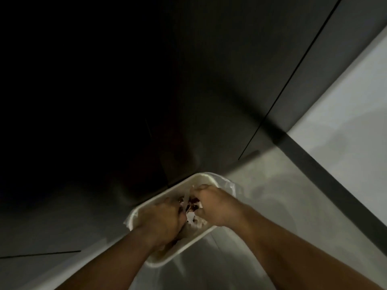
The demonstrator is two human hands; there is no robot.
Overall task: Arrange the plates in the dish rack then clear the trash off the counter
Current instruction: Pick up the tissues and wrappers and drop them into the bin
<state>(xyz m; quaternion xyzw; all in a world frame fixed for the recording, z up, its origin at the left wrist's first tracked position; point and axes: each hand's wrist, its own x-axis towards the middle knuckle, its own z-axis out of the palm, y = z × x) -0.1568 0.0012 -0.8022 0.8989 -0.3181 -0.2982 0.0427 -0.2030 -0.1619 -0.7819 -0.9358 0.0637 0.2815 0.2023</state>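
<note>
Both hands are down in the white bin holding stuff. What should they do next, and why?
Probably let go and lift out. Both hands, left and right, are already over the open mouth of the white bin, and the dark and white scraps they clutch sit inside its rim. So opening the fingers should drop the trash straight in. What the scraps are is too blurred to tell.

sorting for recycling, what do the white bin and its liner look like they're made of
White bin: likely plastic, with a smooth matte, rounded moulded rim. Liner: thin translucent plastic film, crinkled and glossy where it folds over the rim. The dim, blurred view leaves both uncertain.
</note>
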